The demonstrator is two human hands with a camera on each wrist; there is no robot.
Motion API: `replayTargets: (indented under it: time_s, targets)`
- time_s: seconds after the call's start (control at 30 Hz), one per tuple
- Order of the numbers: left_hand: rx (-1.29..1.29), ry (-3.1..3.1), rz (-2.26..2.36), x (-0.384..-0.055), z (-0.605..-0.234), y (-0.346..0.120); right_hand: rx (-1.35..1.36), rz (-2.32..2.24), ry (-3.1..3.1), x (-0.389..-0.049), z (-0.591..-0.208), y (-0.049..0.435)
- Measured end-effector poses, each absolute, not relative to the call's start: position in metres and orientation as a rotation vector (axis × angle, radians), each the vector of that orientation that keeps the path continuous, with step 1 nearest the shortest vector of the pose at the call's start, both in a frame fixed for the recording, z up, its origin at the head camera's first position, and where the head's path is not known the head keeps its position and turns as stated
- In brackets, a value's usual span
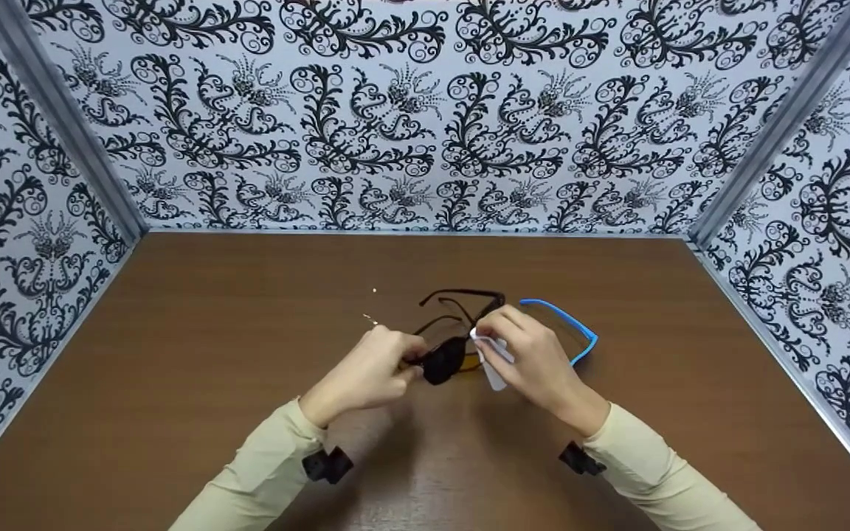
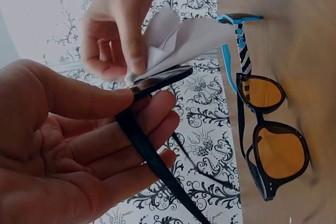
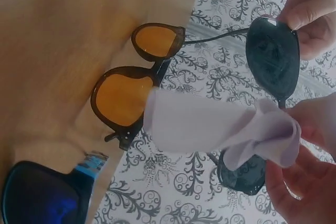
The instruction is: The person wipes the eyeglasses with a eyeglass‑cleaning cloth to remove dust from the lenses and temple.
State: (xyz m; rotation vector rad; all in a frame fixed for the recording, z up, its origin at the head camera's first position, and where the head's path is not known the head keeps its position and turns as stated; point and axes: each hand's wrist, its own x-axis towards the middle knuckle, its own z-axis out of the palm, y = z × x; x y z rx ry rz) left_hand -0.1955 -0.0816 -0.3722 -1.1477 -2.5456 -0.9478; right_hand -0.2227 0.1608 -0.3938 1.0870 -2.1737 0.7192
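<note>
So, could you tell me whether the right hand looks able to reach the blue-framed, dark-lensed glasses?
Probably yes: the blue glasses lie right beside the right hand, with nothing evident between them, though it may need to release the white cloth first.

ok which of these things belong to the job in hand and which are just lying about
In hand:
black sunglasses, held by the left hand
pale cloth, pinched by the right hand

Lying about:
amber-lensed dark-framed glasses
blue-framed sunglasses
</note>
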Motion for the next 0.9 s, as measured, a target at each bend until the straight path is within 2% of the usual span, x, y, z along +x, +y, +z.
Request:
replayTargets:
  time_s: [0.4, 0.73, 0.9]
  targets:
    - [-1.170, -2.572, -0.903, -0.190, -0.364, -0.093, 0.886, 0.830, -2.178, -0.238, -0.386, 0.172]
    - [-1.096, -2.539, -0.926, -0.195, -0.369, -0.085, 1.089, 0.736, -2.146, -0.228, -0.390, 0.159]
    - [-1.094, -2.564, -0.953, -0.197, -0.370, -0.087, 1.043, 0.735, -2.186, -0.232, -0.397, 0.166]
